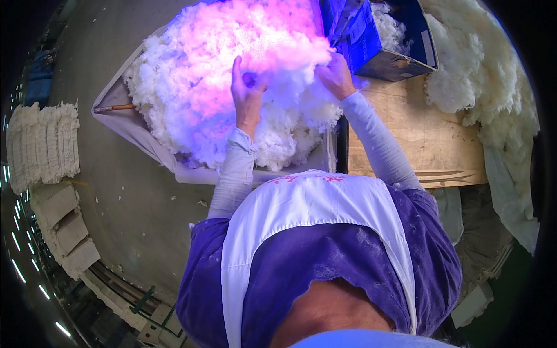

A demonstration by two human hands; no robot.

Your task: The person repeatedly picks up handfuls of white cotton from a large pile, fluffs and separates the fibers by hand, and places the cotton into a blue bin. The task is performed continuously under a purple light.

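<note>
White loose fibre (180, 116), fluffy and clumped, tinted pink and violet by coloured light: heaped in the cloth-sided bin (200, 176), under and beyond your hands. Your left hand (248, 103): above the bin's middle, fingers parted, one raised, with a gap inside the curl. Your right hand (336, 76): at the bin's right side, fingers curled against a tuft; you cannot tell whether they grip it. Right of the bin: grained wooden board (420, 127); blue open box (361, 46), fibre inside, close beside your right hand. Farther right: pale fibre mound (458, 69). Left of the bin: ribbed whitish bale (43, 142).
</note>
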